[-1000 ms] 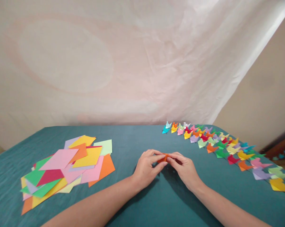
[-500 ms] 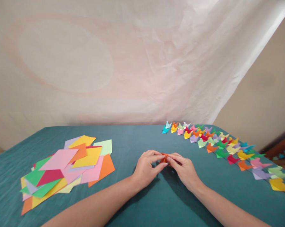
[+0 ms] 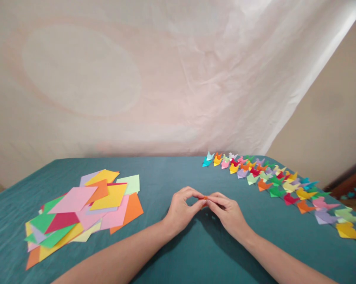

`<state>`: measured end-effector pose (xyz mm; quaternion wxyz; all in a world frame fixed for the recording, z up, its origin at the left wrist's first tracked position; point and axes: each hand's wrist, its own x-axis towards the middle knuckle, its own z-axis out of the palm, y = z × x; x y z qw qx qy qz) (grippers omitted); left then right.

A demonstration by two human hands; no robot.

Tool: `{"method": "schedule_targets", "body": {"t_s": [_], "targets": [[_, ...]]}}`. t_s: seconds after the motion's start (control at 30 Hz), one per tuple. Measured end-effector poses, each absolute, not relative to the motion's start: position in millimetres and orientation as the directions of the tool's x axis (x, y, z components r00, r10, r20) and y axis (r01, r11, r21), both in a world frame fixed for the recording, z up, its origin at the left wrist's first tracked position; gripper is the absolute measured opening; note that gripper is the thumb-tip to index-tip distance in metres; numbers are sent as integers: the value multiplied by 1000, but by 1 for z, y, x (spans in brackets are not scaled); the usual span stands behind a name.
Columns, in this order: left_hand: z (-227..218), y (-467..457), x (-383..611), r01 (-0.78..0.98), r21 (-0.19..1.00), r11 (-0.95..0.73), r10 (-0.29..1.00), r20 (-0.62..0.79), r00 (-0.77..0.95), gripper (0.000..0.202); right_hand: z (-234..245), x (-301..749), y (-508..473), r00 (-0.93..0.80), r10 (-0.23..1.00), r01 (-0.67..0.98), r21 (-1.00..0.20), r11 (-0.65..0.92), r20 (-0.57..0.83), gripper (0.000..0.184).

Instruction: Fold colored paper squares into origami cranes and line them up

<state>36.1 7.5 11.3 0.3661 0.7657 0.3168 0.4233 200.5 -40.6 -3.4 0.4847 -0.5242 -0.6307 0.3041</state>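
Pinched orange paper [image 3: 205,197]
The left hand [image 3: 180,210] and right hand [image 3: 231,215] grip it, fingers [image 3: 192,192] narrow; plain coloured sheets [image 3: 73,199] lie leftward.

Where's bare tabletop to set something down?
Free tabletop: between the paper sheets and left hand; beyond that hand, left of the origami birds; between the forearms. Crowded: under the overlapping sheets and among the birds.
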Motion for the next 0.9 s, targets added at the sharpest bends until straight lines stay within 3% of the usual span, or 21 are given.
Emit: {"method": "schedule_targets", "body": {"t_s": [0.57, 0.9], "targets": [[10, 9, 37, 103, 876, -470, 808, 381, 450, 7, -1, 199, -44, -17, 949, 426, -857, 291, 314, 25], [12, 13, 37, 151, 883, -444, 818, 331, 470, 7, -3, 200, -43, -8, 940, 428, -849, 311, 341, 24]]}}
